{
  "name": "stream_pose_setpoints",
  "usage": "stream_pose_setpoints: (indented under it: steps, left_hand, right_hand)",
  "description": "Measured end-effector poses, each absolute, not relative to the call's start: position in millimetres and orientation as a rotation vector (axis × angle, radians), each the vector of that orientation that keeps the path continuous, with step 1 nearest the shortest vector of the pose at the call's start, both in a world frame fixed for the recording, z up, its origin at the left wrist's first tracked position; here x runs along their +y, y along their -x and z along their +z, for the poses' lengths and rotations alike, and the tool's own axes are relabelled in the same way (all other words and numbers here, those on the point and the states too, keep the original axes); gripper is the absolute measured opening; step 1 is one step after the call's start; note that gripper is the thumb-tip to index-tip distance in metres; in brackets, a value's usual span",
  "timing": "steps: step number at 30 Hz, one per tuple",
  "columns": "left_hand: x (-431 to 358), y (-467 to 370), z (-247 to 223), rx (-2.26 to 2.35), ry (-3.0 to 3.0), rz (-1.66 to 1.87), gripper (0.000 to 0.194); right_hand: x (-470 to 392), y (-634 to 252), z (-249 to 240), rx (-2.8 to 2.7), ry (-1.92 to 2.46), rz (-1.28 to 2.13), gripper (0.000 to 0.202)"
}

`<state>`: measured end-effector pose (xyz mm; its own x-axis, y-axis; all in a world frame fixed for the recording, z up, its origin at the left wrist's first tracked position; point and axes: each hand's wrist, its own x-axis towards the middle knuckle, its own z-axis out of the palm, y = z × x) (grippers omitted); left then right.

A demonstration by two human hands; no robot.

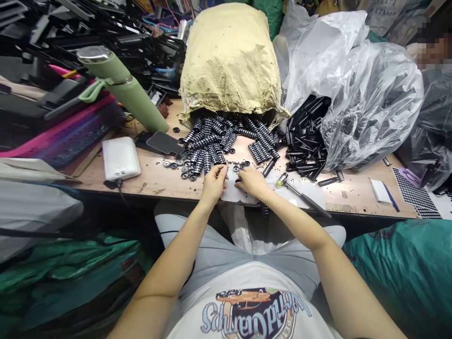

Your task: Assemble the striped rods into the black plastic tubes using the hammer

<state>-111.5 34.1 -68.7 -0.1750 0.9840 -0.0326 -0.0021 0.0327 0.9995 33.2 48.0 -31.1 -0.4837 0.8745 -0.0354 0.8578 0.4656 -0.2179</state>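
Note:
My left hand (214,183) is near the table's front edge with thumb and fingertips pinched together; whatever they hold is too small to make out. To its right, my right hand (251,182) rests low over the white sheet (231,192), its fingers curled round something dark that is mostly hidden. Small black discs (184,169) lie left of my left hand. Behind both hands is a heap of black-and-white patterned cylinders (215,136), spilling from a yellow sack (231,61). A hammer (303,194) lies to the right of my right hand.
Black tubes (307,141) spill from a clear plastic bag (370,99). A green bottle (130,94) and white power bank (120,158) stand at left. A small white box (380,191) and blue pen (392,200) lie at right. A person's hand (436,49) shows far right.

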Motion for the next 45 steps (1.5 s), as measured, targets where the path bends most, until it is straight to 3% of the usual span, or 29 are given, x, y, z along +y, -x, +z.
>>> stream_pose_setpoints:
  steps: [5, 8, 12, 15, 22, 29, 32, 38, 42, 45]
  left_hand:
    - [12, 120, -73, 1.463, -1.553, 1.044, 0.034]
    - [3, 114, -70, 1.471, -1.698, 0.939, 0.040]
    - [-2, 103, -62, 1.432, -1.755, 0.923, 0.046]
    - [-3, 98, -59, 1.415, -1.785, 0.946, 0.047]
    - [-6, 87, -54, 1.414, -1.699, 1.013, 0.043]
    - [0, 91, -60, 1.341, -1.522, 1.179, 0.043]
    - [4, 95, -63, 1.262, -1.371, 1.233, 0.041]
    - [2, 80, -58, 1.175, -1.055, 1.237, 0.037]
    - [-2, 70, -52, 1.207, -0.991, 1.209, 0.031]
    - [1, 70, -49, 1.266, -0.898, 1.176, 0.030]
  right_hand:
    - [44, -37, -33, -2.369, 1.594, 0.672, 0.015]
    - [42, -42, -34, -1.952, 1.542, 0.990, 0.019]
    - [39, -46, -37, -1.726, 1.468, 1.130, 0.022]
    - [33, -48, -36, -1.747, 1.430, 1.081, 0.022]
    - [13, -54, -31, -2.020, 1.466, 0.617, 0.026]
    - [-1, -73, -22, -2.339, 1.441, 0.498, 0.048]
    - [-8, -85, -17, -2.513, 1.678, 0.457, 0.031]
    - [17, -97, -27, -2.351, 1.723, 0.193, 0.030]
    - [41, -99, -41, -2.253, 1.585, 0.307, 0.019]
    - [39, -100, -56, -1.818, 1.306, 0.673, 0.022]
